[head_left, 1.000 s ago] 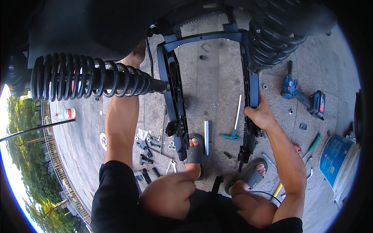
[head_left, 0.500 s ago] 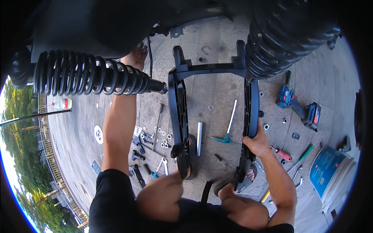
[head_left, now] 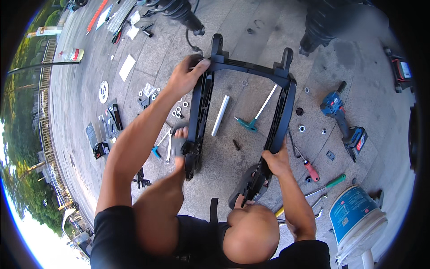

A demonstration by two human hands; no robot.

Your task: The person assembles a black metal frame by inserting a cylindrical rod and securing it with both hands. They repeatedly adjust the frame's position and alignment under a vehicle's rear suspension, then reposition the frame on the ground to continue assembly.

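A large black U-shaped frame [head_left: 253, 68], with two long arms and a crossbar with upright lugs, is held over the ground in front of me. My left hand [head_left: 190, 74] grips its far left corner, thumb on top and fingers curled around the back. Lower down, my right hand [head_left: 278, 160] is wrapped round the right arm of the frame. The near ends of both arms come down by my feet. Beyond the frame hang a black coil-spring shock absorber [head_left: 181, 14] on the left and a second, blurred shock absorber [head_left: 319, 29] on the right.
Between the frame's arms lie a silver tube [head_left: 220, 115], a green T-handle hex key [head_left: 248, 124] and a black bolt [head_left: 236, 145]. Washers [head_left: 177, 111] lie left; a blue cordless impact wrench [head_left: 337, 112], red-handled screwdriver [head_left: 312, 171] and blue-labelled bucket [head_left: 351, 210] stand or lie right.
My left hand has come back from behind the left shock absorber and taken hold of the frame's far left corner. The frame has tilted and turned slightly; the view has shifted.
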